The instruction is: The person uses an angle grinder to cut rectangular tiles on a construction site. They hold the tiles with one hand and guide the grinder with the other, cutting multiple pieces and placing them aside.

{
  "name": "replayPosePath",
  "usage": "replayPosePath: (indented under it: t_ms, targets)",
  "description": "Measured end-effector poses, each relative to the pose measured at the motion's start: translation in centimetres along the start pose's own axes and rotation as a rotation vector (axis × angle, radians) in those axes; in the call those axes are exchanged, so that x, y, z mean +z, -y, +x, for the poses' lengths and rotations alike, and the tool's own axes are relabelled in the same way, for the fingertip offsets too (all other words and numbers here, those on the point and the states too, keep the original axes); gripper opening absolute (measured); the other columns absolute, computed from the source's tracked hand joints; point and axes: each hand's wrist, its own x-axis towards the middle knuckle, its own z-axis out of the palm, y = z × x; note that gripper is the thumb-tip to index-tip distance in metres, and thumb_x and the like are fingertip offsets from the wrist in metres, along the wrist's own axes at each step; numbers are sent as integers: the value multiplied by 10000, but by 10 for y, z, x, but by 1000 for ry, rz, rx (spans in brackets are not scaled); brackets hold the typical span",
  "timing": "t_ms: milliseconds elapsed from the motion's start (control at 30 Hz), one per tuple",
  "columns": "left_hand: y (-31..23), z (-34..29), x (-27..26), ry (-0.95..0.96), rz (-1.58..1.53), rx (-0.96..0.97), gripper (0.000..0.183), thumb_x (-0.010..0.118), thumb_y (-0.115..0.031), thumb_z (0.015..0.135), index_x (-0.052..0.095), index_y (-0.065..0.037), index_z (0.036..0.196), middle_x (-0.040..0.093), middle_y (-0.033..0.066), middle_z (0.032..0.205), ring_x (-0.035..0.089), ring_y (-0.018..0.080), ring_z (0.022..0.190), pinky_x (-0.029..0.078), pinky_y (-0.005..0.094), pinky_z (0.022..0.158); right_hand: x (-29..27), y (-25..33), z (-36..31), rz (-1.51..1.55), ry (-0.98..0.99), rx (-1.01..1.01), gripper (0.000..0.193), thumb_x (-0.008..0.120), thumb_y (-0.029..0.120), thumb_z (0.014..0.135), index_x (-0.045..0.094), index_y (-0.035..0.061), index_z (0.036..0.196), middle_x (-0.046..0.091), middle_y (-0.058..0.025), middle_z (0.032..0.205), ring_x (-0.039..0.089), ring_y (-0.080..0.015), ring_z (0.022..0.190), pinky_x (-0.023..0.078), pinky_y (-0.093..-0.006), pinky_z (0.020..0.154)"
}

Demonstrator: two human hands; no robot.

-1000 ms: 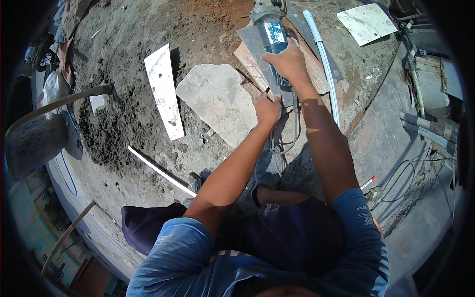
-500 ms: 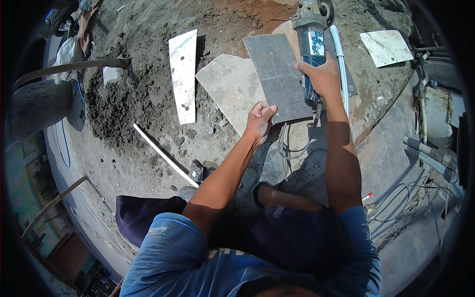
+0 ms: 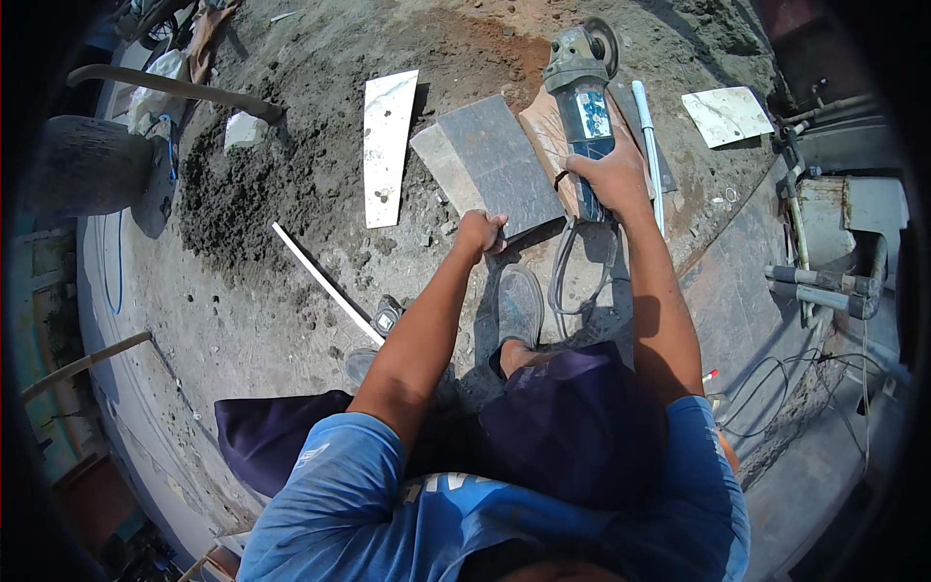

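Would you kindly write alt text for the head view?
A crouching person's right hand grips a blue angle grinder while the left hand holds the near edge of a grey tile on dusty ground, with a white tile strip lying nearby.

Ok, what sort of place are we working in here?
Probably an outdoor building site: bare dirt ground, cut tiles like the grey tile, and an angle grinder under the right hand.
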Motion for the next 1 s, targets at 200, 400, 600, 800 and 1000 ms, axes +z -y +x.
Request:
replayPosePath:
  t_ms: [200,400,600,800,1000]
  targets:
    - [15,-4,5,-67,566,216,494,743,-422,921,597,49,891,685,214,752,689,399,671,559,457,681,6,-7,-39,23,43,-13,650,866,281,659,639,-19,1188,729,-192,1062,712,-321,980,540,-394,896]
    - [6,-70,22,-184,869,825,455,755,-289,851,556,-4,1145,635,194,1040,640,394,1037,518,481,858,-31,-16,-59,-70,58,54,653,866,278,658,640,-37,1184,727,-172,1024,710,-283,925,545,-374,868]
    - [38,-97,108,215,726,1458,351,632,-227,942,655,-173,1288,541,174,1436,474,384,1341,423,504,1082,-86,-30,-74,41,58,110,560,866,210,679,654,-21,1144,711,-100,954,677,-185,828,543,-327,783]
    - [78,-101,141,1136,339,613,237,657,-258,937,712,-67,1066,716,111,961,678,249,918,521,407,810,-63,-19,-60,20,70,69,618,871,261,660,645,-17,1164,715,-126,983,689,-218,867,543,-347,820]
    - [48,-59,23,904,196,92,157,634,-160,982,701,-18,993,734,46,929,695,126,761,561,305,709,47,-17,-34,-62,123,6,775,865,323,637,602,-44,1267,727,-187,1048,713,-296,934,554,-376,884]
